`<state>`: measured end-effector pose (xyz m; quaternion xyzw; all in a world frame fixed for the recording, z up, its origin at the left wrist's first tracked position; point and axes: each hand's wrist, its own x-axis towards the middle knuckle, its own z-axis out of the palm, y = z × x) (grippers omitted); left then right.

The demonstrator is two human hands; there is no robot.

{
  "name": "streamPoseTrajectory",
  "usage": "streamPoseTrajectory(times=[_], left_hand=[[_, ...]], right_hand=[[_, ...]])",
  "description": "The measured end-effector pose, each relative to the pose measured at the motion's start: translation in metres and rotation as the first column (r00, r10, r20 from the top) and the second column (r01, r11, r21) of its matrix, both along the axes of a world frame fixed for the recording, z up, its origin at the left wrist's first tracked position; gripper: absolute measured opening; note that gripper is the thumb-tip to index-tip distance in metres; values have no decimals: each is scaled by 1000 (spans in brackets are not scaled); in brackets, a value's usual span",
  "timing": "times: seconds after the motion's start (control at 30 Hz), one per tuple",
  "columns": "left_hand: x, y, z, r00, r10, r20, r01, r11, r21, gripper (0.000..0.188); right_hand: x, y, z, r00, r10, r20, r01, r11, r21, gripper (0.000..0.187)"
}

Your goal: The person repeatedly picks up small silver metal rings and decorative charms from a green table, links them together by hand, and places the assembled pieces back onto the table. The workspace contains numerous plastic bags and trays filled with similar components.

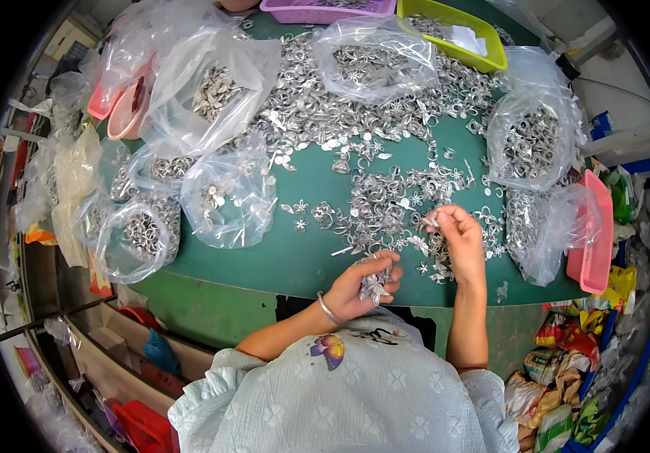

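My left hand (349, 293), with a bangle at its wrist, is curled palm-up near the table's front edge. It cups a clump of small silvery flower- and leaf-like metal pieces (375, 285). My right hand (461, 235) is closed in a pinch over the right side of the near pile, a small silvery piece (432, 220) at its fingertips. Its exact shape is partly covered by the fingers. Below and around it spreads a pile of silver-coloured rings and small castings (378, 208) on the green tabletop (306, 185). A few flower-shaped pieces (300, 208) lie apart at the pile's left.
A larger heap of rings (385, 117) covers the far middle. Clear plastic bags of metal pieces stand left (140, 234), back (374, 60) and right (536, 143). Purple (325, 15) and yellow-green (483, 57) baskets sit behind; a pink basket (597, 234) stands at the right edge.
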<state>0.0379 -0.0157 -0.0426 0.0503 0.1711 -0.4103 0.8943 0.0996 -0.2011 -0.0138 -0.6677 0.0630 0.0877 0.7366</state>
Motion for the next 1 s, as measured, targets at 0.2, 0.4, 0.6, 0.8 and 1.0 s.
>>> streamPoseTrajectory(times=[0.2,0.4,0.6,0.8,1.0], left_hand=[[1,0,2,1000,-12,-19,12,1000,-23,17],[1,-3,2,1000,-3,-12,3,1000,-10,17],[0,-4,2,1000,-2,-12,1,1000,-21,18],[0,-5,2,1000,-1,-24,0,1000,-5,19],[0,-7,3,999,-14,-29,15,1000,23,20]], right_hand=[[5,-33,-11,985,16,-173,116,679,725,31],[15,-65,-25,982,-175,-72,183,779,599,36],[44,-66,-5,995,-70,-67,97,790,605,33],[39,-52,-5,992,67,-110,48,599,799,34],[41,-46,-2,974,-205,93,195,975,104,20]])
